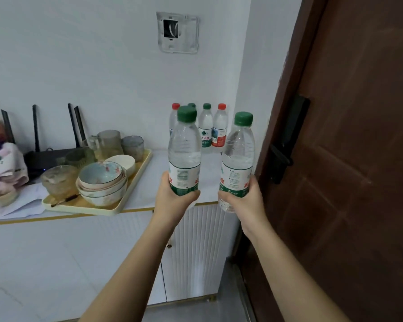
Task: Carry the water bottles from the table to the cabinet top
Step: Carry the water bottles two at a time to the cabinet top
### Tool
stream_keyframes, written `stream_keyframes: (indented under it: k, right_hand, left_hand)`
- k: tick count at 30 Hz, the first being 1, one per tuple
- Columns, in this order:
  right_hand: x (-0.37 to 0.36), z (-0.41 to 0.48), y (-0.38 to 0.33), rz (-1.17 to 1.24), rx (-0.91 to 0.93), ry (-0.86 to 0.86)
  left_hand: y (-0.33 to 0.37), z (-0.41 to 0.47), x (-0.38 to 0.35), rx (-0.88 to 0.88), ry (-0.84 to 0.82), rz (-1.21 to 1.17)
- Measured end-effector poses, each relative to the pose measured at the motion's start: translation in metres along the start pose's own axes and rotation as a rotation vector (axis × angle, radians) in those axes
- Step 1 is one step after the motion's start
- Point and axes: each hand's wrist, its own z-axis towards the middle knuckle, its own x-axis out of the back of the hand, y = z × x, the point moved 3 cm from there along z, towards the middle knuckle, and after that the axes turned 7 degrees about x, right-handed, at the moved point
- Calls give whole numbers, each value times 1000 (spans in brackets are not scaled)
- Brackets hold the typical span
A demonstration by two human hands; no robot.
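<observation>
Fingers of your left hand (172, 198) wrap low round one upright bottle (184, 145), your right hand (244, 202) likewise round a second bottle (239, 149); the bare surface (158, 180) lies just ahead and below, nearer than the four standing bottles (206, 130).

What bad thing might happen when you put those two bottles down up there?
1. The left bottle or right bottle might bump the bottles standing by the wall and topple them.
2. Set too close to the front edge of the cabinet top, a bottle might tip off.
3. The left hand is near the tray of bowls; swinging wide might knock them.
</observation>
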Motion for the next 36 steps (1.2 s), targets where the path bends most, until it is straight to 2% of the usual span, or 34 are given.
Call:
stream_keyframes:
  k: [14,19,25,33,36]
  right_hand:
    - [-30,175,100,-118,-27,-117]
    - [-32,197,133,-168,-56,-131]
    - [-37,218,156,-185,-66,-93]
    - [-45,246,168,-183,-52,-132]
    - [-40,242,176,-178,-37,-63]
  left_hand:
    - [-75,165,-76,107,56,81]
    - [-94,195,-88,176,78,74]
    - [-106,226,-104,190,10,84]
    - [-111,259,-110,138,-100,155]
    - [-112,263,-107,90,-128,253]
